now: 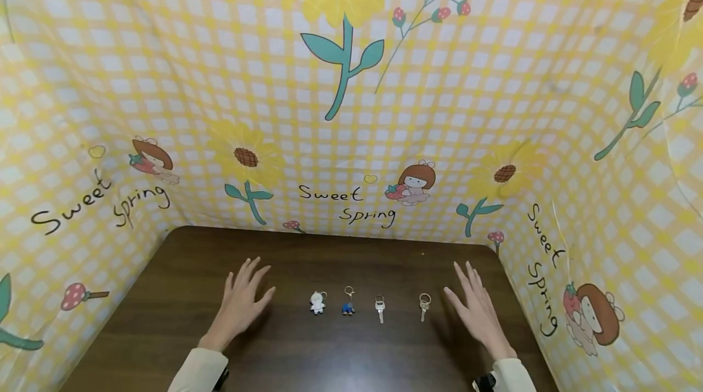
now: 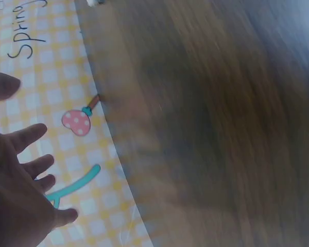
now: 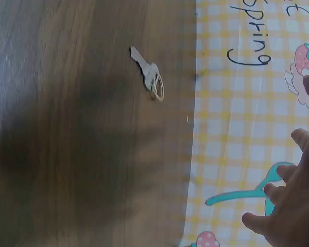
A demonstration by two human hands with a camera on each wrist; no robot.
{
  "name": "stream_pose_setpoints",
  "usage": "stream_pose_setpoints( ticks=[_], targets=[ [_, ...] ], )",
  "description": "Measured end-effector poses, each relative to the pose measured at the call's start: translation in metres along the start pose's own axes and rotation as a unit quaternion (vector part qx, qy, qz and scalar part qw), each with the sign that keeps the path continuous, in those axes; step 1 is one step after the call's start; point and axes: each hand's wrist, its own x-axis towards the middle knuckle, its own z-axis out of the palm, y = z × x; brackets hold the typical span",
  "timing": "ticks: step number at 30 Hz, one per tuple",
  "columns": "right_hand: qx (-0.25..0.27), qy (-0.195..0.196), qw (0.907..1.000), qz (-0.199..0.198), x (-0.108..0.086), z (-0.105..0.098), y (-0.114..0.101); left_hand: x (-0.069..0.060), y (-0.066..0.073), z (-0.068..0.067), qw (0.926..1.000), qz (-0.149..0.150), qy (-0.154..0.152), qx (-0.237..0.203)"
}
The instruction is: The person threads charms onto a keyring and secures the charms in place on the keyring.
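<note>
Left hand (image 1: 240, 301): fingers spread, holding nothing
Right hand (image 1: 476, 309): fingers spread, holding nothing
White charm (image 1: 317, 303): near left hand's right side
Blue charm (image 1: 348, 309), inner key (image 1: 380, 305): between both hands
Outer key (image 1: 424, 306): near right hand's left side

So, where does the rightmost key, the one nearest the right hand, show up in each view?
Head: the rightmost key lies low in the picture, right of centre, just left of the right hand.
Left wrist: not in the picture.
Right wrist: the rightmost key lies in the upper middle, slanting from upper left to lower right.
Shared landmark: the yellow-checked cloth bordering the brown wood-grain tabletop.
</note>
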Motion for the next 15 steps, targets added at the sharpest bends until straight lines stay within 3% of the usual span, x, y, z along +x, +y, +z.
stream_pose_setpoints(
  ticks=[5, 15],
  targets=[
    [0.018, 0.005, 0.9997, -0.016, 0.001, 0.013, -0.003, 0.003, 0.012, 0.007, 0.9999, -0.002, 0.002, -0.016],
    [0.045, -0.01, 0.9989, 0.004, -0.001, 0.029, -0.001, 0.005, 0.035, 0.029, 0.996, -0.051, -0.031, -0.067]
  ],
)
